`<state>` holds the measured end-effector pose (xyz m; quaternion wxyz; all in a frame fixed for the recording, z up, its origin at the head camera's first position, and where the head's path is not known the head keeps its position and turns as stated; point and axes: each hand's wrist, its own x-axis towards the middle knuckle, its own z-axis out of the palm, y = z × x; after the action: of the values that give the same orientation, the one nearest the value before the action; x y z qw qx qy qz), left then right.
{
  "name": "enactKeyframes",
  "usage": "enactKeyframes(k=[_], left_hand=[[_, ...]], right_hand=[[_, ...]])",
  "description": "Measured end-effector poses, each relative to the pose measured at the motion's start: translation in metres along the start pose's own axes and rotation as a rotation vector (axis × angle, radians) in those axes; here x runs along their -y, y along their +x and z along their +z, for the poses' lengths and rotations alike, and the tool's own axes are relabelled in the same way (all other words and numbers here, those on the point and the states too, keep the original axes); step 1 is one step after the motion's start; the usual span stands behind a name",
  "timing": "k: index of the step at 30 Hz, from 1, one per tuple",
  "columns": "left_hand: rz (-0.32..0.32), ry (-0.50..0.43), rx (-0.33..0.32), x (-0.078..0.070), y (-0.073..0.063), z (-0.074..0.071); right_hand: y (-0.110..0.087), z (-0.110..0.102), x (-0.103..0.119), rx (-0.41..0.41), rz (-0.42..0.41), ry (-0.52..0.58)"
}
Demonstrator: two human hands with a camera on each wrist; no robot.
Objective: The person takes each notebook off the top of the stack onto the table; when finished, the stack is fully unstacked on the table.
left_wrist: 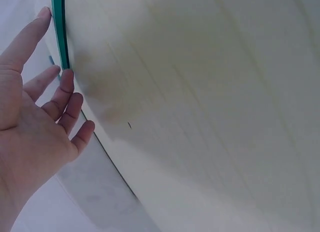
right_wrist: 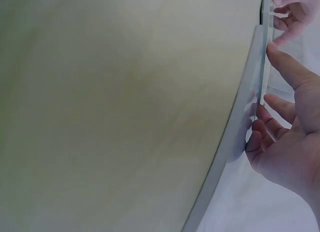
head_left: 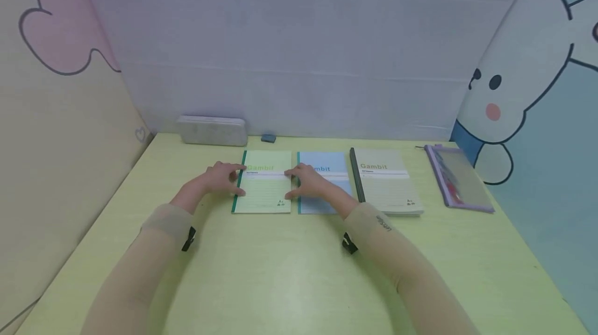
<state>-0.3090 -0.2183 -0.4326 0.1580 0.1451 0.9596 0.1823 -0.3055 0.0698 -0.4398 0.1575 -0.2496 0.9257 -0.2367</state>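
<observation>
A green notebook (head_left: 266, 189) with a dark green spine and the word Gambit lies flat on the table between the two hands. At its left edge is my left hand (head_left: 221, 178), thumb and fingers spread along the spine. The left wrist view shows these fingertips right at the green spine (left_wrist: 59, 31). My right hand (head_left: 308, 181) touches the notebook's right edge with thumb and forefinger held apart. It reaches over a blue notebook (head_left: 322, 206), hiding part of its cover. In the right wrist view, the right hand (right_wrist: 295, 111) has its fingertips along the notebook's edge.
To the right lies a grey notebook (head_left: 385, 182) with a black spine, thicker than the blue one. Beyond it is a purple-edged zip pouch (head_left: 467, 179). A grey case (head_left: 212, 131) and a small dark blue block (head_left: 268, 138) stand at the table's back edge.
</observation>
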Motion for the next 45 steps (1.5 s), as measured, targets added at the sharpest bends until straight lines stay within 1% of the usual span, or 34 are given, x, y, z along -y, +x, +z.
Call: enactKeyframes(k=[4, 6, 10, 13, 16, 18, 21, 23, 27, 31, 33, 36, 39, 45], left_hand=[[0.028, 0.065, -0.050, -0.006, 0.001, -0.003], [0.045, 0.069, -0.083, -0.010, 0.001, -0.006], [0.088, 0.074, -0.129, -0.020, 0.000, -0.012], [0.123, 0.059, -0.148, -0.031, -0.003, -0.018], [0.145, 0.035, -0.156, -0.046, -0.005, -0.023], [0.158, 0.027, -0.157, -0.057, -0.005, -0.024], [0.187, 0.014, -0.175, -0.073, -0.004, -0.023], [0.198, 0.001, -0.198, -0.083, -0.001, -0.021], [0.221, -0.054, -0.230, -0.103, 0.002, -0.015], [0.265, -0.106, -0.229, -0.126, 0.006, -0.011], [0.275, -0.127, -0.234, -0.137, 0.010, -0.007], [0.277, -0.170, -0.236, -0.153, 0.018, 0.003], [0.273, -0.196, -0.241, -0.168, 0.026, 0.018], [0.277, -0.173, -0.249, -0.193, 0.039, 0.044]], right_hand=[[-0.007, -0.010, -0.002, -0.005, -0.017, -0.025], [-0.012, -0.017, -0.005, -0.016, -0.031, -0.018], [-0.027, -0.036, -0.010, -0.054, -0.074, 0.034], [-0.040, -0.051, -0.016, -0.089, -0.098, 0.049], [-0.054, -0.066, -0.023, -0.124, -0.097, 0.038], [-0.063, -0.076, -0.029, -0.143, -0.090, 0.025], [-0.078, -0.091, -0.040, -0.175, -0.086, 0.010], [-0.088, -0.100, -0.049, -0.194, -0.087, 0.004], [-0.108, -0.112, -0.070, -0.241, -0.080, 0.009], [-0.129, -0.121, -0.092, -0.285, -0.056, 0.007], [-0.138, -0.126, -0.101, -0.298, -0.034, -0.011], [-0.151, -0.130, -0.115, -0.318, -0.003, -0.036], [-0.161, -0.132, -0.128, -0.319, 0.008, -0.045], [-0.176, -0.131, -0.148, -0.287, 0.031, 0.004]])
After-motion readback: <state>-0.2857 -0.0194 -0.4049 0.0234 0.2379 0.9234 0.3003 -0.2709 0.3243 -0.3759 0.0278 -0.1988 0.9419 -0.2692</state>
